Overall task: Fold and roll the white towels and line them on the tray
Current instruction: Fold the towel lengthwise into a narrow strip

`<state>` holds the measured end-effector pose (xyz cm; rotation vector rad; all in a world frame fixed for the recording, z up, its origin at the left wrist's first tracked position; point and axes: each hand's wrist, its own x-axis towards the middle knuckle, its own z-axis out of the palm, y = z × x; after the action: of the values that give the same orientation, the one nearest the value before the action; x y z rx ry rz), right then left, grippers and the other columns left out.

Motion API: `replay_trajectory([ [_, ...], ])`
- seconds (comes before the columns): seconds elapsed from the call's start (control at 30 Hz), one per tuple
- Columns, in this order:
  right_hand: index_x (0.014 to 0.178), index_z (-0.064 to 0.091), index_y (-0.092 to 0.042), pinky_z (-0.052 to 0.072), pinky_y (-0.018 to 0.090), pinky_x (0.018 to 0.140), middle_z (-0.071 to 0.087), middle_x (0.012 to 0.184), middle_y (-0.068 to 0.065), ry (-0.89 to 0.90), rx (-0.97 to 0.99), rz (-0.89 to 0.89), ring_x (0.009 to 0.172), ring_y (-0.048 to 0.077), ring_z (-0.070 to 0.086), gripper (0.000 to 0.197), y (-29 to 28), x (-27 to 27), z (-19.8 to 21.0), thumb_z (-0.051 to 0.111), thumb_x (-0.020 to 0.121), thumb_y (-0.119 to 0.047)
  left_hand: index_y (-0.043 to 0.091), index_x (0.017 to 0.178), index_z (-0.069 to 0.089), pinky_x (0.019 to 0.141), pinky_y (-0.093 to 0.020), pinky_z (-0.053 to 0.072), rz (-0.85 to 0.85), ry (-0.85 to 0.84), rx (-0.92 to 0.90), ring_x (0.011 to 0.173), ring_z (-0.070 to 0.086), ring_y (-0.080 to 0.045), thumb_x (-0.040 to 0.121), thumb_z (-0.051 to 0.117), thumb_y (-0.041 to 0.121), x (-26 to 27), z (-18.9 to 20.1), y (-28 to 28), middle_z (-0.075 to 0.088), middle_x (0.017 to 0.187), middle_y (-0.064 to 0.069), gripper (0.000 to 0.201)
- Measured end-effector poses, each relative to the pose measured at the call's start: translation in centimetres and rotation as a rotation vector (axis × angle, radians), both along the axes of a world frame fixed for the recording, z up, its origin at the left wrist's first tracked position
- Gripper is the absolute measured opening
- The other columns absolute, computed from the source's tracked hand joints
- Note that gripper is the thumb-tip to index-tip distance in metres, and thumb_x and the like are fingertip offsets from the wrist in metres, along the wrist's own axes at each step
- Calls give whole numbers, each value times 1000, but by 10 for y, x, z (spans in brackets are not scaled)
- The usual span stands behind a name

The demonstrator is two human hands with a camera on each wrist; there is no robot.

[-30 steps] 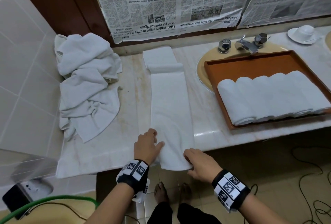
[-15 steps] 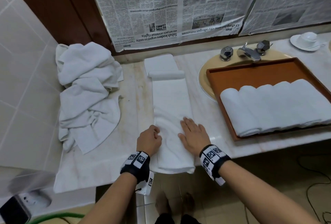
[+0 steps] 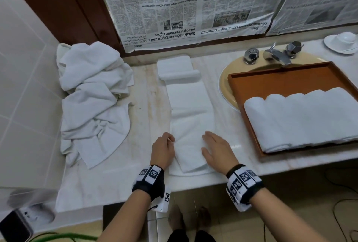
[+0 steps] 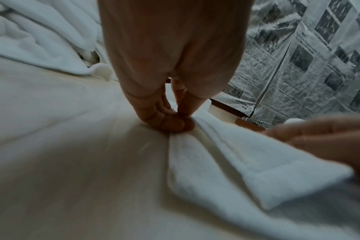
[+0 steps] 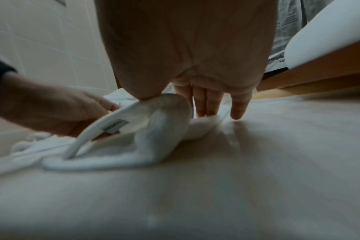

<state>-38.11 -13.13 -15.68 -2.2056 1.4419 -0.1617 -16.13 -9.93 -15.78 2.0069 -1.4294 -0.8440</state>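
A long folded white towel (image 3: 188,106) lies lengthwise on the marble counter (image 3: 139,117), its far end rolled over and its near end doubled back on itself. At the left edge of that near part my left hand (image 3: 170,141) pinches the cloth; in the left wrist view its fingertips (image 4: 176,121) press together on the towel's edge (image 4: 226,146). My right hand (image 3: 208,137) lies flat on the towel's right side, fingers (image 5: 208,107) straight. Several rolled towels (image 3: 300,117) lie side by side in the orange-brown tray (image 3: 242,79) to the right.
A heap of unfolded white towels (image 3: 93,96) fills the counter's left end against the tiled wall. The tray sits over a beige sink (image 3: 226,87) with a chrome tap (image 3: 277,56). A cup and saucer (image 3: 342,42) stand far right. Newspaper (image 3: 174,9) covers the wall behind.
The towel's near end, which hung over the counter's edge, now lies folded back on the counter. Both hands moved forward with it; the right hand shifted to the towel's right side.
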Motion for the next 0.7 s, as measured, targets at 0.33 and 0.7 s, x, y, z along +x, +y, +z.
replay_trajectory([
  [0.33, 146, 41, -26, 15, 34, 120, 25, 159, -7, -89, 160, 30, 148, 13, 17, 65, 15, -12, 11, 55, 91, -57, 12, 90, 58, 72, -31, 41, -20, -19, 109, 85, 57, -25, 95, 47, 11, 2, 7, 5, 63, 88, -7, 13],
  [0.7, 108, 62, -17, 41, 20, 80, 57, 97, -6, -184, 223, -40, 88, 10, 53, 22, 50, -43, 19, 69, 87, -21, 15, 122, 59, 86, -23, 43, -44, -69, 85, 86, 57, -14, 91, 63, 18, -6, 2, 36, 52, 110, -3, 32],
])
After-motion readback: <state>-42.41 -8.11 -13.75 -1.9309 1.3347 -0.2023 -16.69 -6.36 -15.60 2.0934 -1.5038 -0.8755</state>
